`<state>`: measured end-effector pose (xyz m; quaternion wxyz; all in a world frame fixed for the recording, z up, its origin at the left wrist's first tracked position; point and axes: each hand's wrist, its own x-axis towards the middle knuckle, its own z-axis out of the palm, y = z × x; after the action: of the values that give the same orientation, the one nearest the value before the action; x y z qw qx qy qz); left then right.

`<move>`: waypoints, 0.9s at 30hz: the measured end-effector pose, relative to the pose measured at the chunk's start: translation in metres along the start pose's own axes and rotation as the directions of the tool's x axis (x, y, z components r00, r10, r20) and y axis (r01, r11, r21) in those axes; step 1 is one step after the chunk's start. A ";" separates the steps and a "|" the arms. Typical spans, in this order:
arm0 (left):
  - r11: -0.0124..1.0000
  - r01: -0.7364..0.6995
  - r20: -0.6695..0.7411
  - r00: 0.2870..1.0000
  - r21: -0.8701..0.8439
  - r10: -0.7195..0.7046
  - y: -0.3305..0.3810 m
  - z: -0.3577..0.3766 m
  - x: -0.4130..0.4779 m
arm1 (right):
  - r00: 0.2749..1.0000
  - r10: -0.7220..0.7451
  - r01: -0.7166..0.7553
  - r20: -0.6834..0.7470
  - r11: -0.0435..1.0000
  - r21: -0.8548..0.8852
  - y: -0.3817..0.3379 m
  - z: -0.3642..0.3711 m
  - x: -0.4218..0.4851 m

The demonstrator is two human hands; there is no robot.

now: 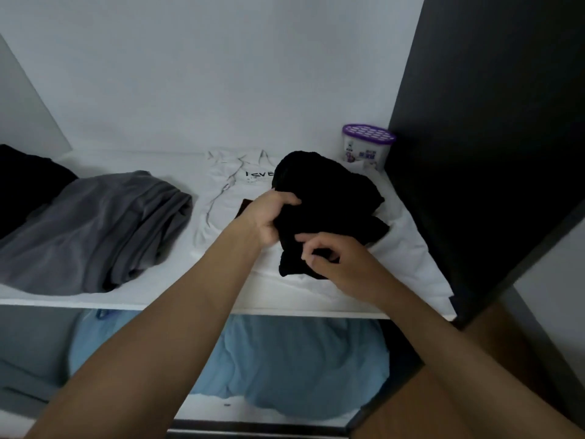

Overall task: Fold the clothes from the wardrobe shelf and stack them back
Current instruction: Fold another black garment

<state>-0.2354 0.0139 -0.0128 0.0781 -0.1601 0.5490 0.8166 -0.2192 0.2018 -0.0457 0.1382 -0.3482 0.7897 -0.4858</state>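
Forearms: two bare arms reach up from the bottom edge of the frame toward the centre, the nearest things to the camera.
Left hand point(269, 218): at frame centre, fingers curled over the left edge of a bunched black garment point(329, 210), thumb beneath, gripping the cloth.
Right hand point(338, 261): just right of and below centre, fingertips bent in and pinching the garment's lower edge.
Black garment: crumpled, right of centre, lying on white fabric point(408, 258) spread over the right part of the wardrobe shelf point(158, 304).
White top point(228, 191): flat on the shelf just left of the black garment and behind the left hand, dark lettering partly hidden by the black cloth.
Grey clothes point(104, 229): loosely heaped at centre left of the frame, on the same shelf.
Dark clothing point(25, 182): at the far left edge, behind the grey heap.
Tub with purple perforated lid point(367, 147): upright at the shelf's back right corner, beside the dark side panel point(474, 122).
Light blue fabric point(285, 369): lower centre, in the compartment under the shelf.
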 end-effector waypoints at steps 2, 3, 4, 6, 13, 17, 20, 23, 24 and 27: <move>0.986 -0.169 0.032 0.985 0.008 0.168 0.003 0.006 -0.011 | 0.989 0.132 -0.112 -0.065 0.963 0.245 -0.003 -0.010 -0.010; 0.970 -0.237 0.054 0.971 0.049 0.234 0.005 0.007 -0.018 | 0.975 0.208 -0.168 -0.076 0.919 0.357 -0.005 -0.014 -0.015; 0.950 -0.296 0.087 0.954 0.101 0.288 0.006 0.007 -0.026 | 0.956 0.286 -0.225 -0.058 0.850 0.475 -0.007 -0.018 -0.019; 0.901 -0.369 0.171 0.926 0.229 0.336 0.005 0.008 -0.043 | 0.912 0.406 -0.317 0.055 0.614 0.723 -0.007 -0.020 -0.019; 0.757 -0.421 0.419 0.883 0.500 0.214 -0.023 -0.042 -0.147 | 0.905 0.425 -0.165 -0.008 0.367 0.915 -0.076 0.027 -0.016; 0.971 -0.220 0.204 0.959 0.088 0.199 -0.036 -0.081 -0.159 | 0.891 0.403 -0.090 -0.210 0.610 0.787 -0.075 0.042 -0.033; 0.978 -0.137 0.168 0.972 -0.159 0.163 -0.053 -0.096 -0.177 | 0.952 0.259 -0.170 -0.165 0.892 0.419 -0.087 0.065 -0.063; 0.954 -0.175 0.082 0.976 -0.242 0.200 -0.069 -0.090 -0.199 | 0.960 0.276 -0.276 -0.055 0.961 0.008 -0.093 0.101 -0.093; 0.952 -0.207 0.025 0.976 -0.228 0.218 -0.074 -0.089 -0.207 | 0.953 0.302 -0.303 -0.032 0.953 -0.032 -0.092 0.116 -0.105; 0.934 -0.231 -0.025 0.972 -0.271 0.234 -0.092 -0.100 -0.236 | 0.892 0.444 -0.412 -0.089 0.878 0.244 -0.087 0.160 -0.134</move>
<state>0.0313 -0.0319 -0.0452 -0.0396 -0.0999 0.4463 0.8884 0.0029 0.1614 -0.0652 0.2233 -0.1117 0.7966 -0.5505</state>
